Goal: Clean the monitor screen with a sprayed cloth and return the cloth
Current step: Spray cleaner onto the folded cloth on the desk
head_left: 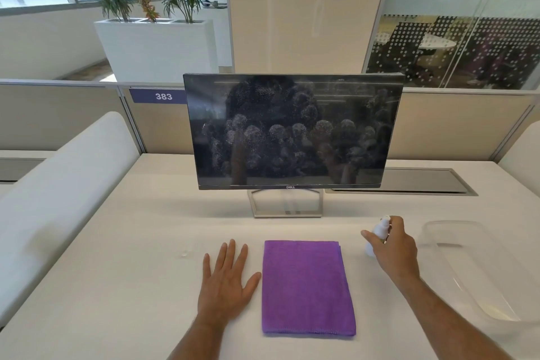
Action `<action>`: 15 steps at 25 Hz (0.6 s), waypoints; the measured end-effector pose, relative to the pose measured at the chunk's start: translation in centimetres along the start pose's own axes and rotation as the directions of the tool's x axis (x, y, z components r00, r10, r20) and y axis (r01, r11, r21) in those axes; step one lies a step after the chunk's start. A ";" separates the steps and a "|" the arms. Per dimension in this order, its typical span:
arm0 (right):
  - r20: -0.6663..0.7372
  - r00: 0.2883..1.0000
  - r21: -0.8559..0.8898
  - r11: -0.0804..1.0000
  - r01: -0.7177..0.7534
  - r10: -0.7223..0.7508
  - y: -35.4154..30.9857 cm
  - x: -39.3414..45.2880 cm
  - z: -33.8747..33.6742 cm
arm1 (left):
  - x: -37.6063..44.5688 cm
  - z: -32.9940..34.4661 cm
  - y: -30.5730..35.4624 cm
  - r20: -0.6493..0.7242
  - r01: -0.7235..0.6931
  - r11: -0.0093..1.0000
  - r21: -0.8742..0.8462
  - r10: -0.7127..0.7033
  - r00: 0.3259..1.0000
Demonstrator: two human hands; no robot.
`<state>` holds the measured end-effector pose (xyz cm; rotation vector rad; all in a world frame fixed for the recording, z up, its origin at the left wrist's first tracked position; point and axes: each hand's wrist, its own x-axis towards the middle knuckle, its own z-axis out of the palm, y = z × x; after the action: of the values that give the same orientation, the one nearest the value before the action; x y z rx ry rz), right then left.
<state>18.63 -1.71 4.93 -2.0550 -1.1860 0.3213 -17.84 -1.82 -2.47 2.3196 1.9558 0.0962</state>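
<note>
A folded purple cloth (308, 286) lies flat on the white desk in front of me. Behind it stands a dark monitor (292, 128) whose screen is covered with dusty smudges. My left hand (225, 283) rests flat on the desk, fingers spread, just left of the cloth and not touching it. To the right of the cloth my right hand (391, 245) grips a small white spray bottle (378, 231), which stands upright on the desk.
A clear plastic tray (479, 278) sits at the right edge of the desk (131, 257). A small transparent cap or drop (184, 253) lies left of my left hand. A cable hatch (409, 181) is set into the desk behind. Low partitions border the desk.
</note>
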 end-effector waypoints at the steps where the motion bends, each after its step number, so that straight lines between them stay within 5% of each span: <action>1: 0.004 1.000 -0.005 1.000 -0.002 0.002 0.2 0.0 0.1 | 0.0 0.0 0.0 -0.001 0.001 1.000 -0.002 -0.001 1.000; 15: 0.019 0.997 -0.015 0.997 -0.070 0.071 0.5 0.1 0.3 | 0.0 0.0 0.0 0.000 -0.002 1.000 -0.010 0.002 1.000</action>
<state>18.83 -1.62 4.42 -2.1137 -1.1322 0.3692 -17.82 -1.81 -2.48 2.3156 1.9484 0.1050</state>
